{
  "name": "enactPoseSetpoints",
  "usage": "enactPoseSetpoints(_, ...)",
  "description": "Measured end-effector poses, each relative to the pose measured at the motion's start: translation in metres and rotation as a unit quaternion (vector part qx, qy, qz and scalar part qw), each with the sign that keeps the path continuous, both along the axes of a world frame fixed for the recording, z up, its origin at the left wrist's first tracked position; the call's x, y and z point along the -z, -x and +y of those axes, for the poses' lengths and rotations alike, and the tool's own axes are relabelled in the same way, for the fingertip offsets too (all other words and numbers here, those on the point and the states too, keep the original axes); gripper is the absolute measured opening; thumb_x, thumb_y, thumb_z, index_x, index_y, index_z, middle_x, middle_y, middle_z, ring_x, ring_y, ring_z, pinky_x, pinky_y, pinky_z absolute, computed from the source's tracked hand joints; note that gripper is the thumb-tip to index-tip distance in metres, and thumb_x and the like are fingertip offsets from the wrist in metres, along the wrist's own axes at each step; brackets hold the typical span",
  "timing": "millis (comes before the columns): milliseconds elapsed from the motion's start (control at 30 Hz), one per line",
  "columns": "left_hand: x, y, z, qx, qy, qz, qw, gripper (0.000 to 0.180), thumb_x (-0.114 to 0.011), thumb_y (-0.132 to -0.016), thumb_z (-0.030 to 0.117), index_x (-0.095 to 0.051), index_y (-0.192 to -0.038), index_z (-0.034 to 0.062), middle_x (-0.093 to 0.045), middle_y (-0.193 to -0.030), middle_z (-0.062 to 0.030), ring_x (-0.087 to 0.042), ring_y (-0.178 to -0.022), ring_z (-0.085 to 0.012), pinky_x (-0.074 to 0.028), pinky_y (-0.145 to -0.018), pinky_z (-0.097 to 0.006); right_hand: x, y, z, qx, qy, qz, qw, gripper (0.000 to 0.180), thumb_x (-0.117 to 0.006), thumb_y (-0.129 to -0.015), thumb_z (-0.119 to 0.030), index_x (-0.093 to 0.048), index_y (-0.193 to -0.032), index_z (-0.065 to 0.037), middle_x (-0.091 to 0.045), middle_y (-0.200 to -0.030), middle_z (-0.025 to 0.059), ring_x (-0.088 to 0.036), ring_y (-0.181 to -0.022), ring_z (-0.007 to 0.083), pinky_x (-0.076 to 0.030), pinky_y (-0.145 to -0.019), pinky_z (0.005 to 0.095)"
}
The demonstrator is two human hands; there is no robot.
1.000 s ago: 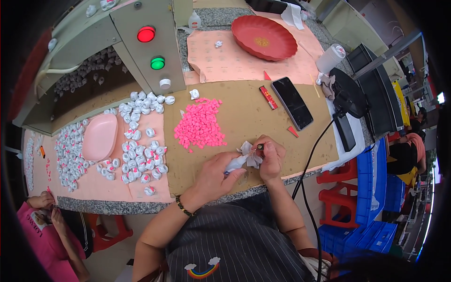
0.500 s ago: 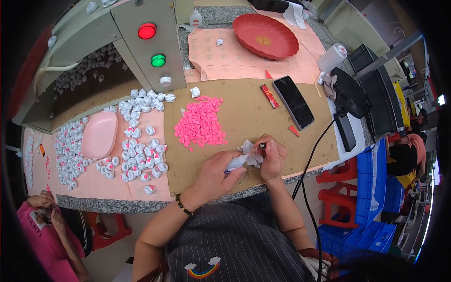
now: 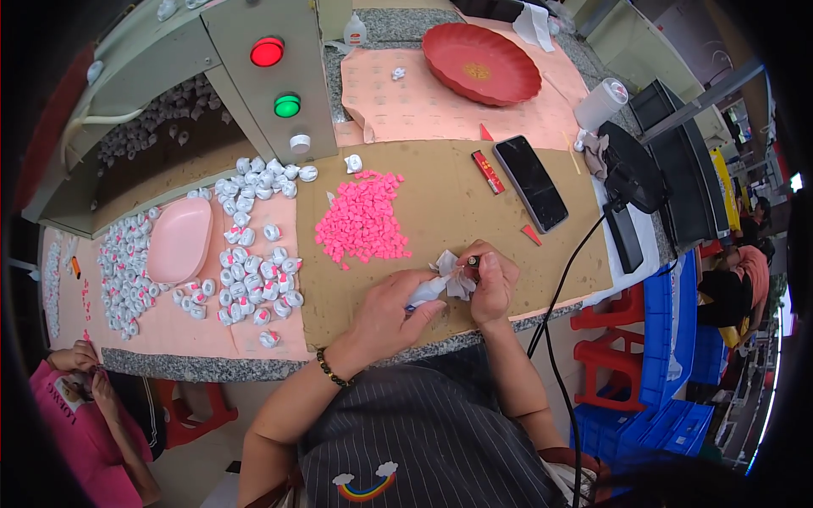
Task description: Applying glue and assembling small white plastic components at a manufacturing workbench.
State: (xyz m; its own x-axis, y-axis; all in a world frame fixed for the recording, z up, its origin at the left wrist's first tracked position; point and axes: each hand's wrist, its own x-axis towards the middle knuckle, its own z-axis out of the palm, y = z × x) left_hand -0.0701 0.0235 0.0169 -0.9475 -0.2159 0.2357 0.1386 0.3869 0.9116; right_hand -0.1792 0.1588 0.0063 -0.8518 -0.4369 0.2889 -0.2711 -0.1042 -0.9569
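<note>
Both hands closed on one small white part at the desk's near edge

Left hand (image 3: 389, 315) and right hand (image 3: 489, 284) grip the white part (image 3: 447, 284); finished-looking white pieces (image 3: 254, 271) lie left, the pink pile (image 3: 362, 220) remains large.

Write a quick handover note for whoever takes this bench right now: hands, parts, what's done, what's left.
Left hand: holds a small white piece over the bench's front edge.
Right hand: pinches a crumpled white bit and a small dark tool against it.
Parts: pink pile mid-bench; white caps with pink inside, left, around the pink dish.
Done: many caps filled.
Left: the pink pile remains large.
</note>
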Motion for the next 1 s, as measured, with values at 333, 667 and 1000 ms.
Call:
enactPoseSetpoints(333,-0.0010,0.0000,-0.0002,-0.001,-0.008,-0.004,1.000,0.032,-0.069,-0.079,0.014,-0.059,-0.106,0.0010,-0.063,-0.088,-0.0152,-0.062,-0.073,-0.0270,-0.049,-0.066,-0.033,-0.0008,0.0008,0.0003,-0.004,0.008,0.006,1.000,0.038,-0.042,-0.092,-0.025,-0.058,-0.071,0.003,-0.051,-0.063,0.0041,-0.042,-0.057,0.0091,-0.032,-0.052,0.0248)
enactPoseSetpoints(667,-0.0005,0.0003,0.0003,-0.007,0.000,0.005,1.000,0.032,-0.069,-0.079,0.014,-0.059,-0.106,0.0011,-0.063,-0.087,-0.0150,-0.062,-0.071,-0.0259,-0.049,-0.065,-0.032,-0.0012,0.0012,0.0006,-0.007,-0.003,0.012,1.000,0.039,-0.042,-0.092,-0.026,-0.060,-0.073,0.003,-0.051,-0.062,0.0037,-0.043,-0.056,0.0087,-0.032,-0.052,0.0245)
enactPoseSetpoints(1000,0.0013,0.0004,0.0005,-0.004,-0.003,0.005,1.000,0.031,-0.070,-0.079,0.014,-0.059,-0.106,0.0013,-0.062,-0.087,-0.0149,-0.062,-0.071,-0.0267,-0.049,-0.065,-0.033,-0.0022,0.0011,0.0005,-0.007,-0.004,0.013,1.000,0.039,-0.042,-0.092,-0.026,-0.060,-0.072,0.002,-0.051,-0.063,0.0034,-0.043,-0.057,0.0087,-0.032,-0.052,0.0246)
